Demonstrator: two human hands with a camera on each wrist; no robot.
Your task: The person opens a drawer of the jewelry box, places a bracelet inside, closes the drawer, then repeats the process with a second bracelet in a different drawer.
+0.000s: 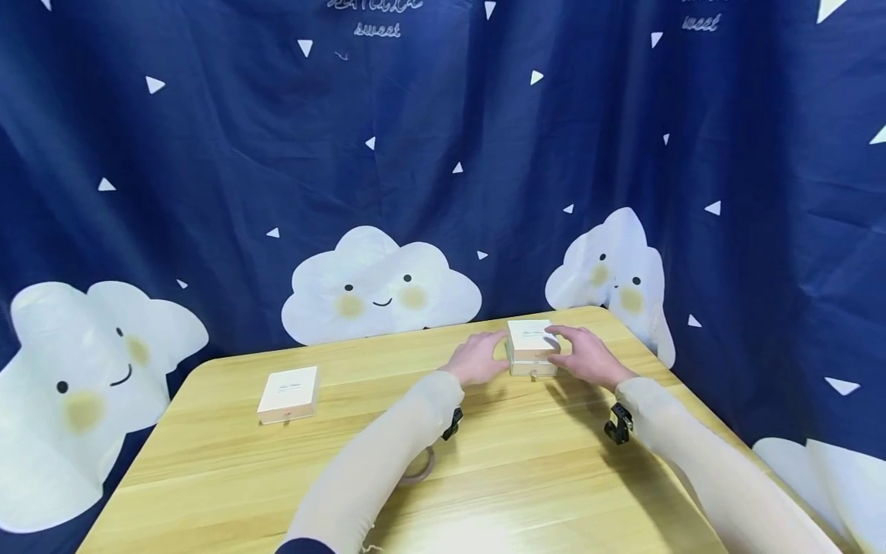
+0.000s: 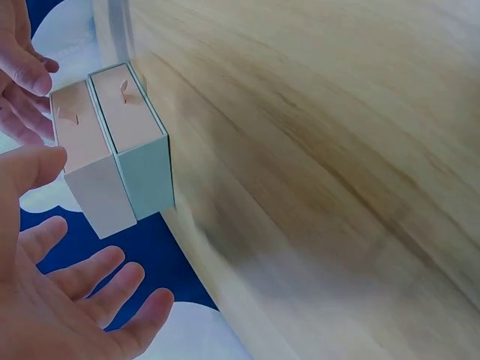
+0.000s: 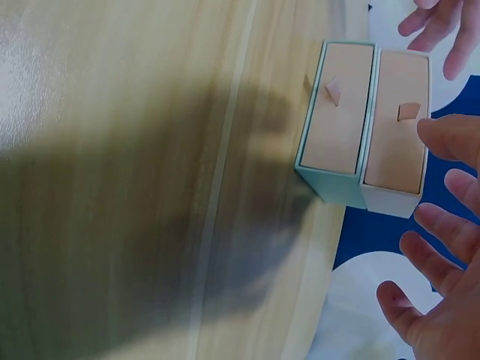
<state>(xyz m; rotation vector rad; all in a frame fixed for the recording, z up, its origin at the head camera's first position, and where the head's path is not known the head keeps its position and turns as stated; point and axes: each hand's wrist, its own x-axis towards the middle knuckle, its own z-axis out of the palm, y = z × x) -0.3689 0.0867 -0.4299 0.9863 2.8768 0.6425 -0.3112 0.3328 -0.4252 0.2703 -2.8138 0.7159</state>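
Two small drawer boxes stand stacked toward the far right of the table. The upper box (image 1: 531, 336) is white with a pinkish front and a small pull tab; the lower box (image 2: 150, 176) has pale green sides and a similar tabbed front. My left hand (image 1: 477, 358) is at the stack's left side, fingers spread and relaxed. On the opposite side is my right hand (image 1: 588, 358), its thumb (image 3: 446, 139) at the upper box's front edge and its other fingers apart. Whether either hand touches the stack is hard to tell. Both drawers look closed.
Another white box (image 1: 289, 388) with a pinkish front lies on the wooden table (image 1: 228, 469) at the left. A ring-shaped band (image 1: 424, 468) is partly hidden by the left forearm. A dark blue curtain (image 1: 415, 192) with clouds hangs behind the table.
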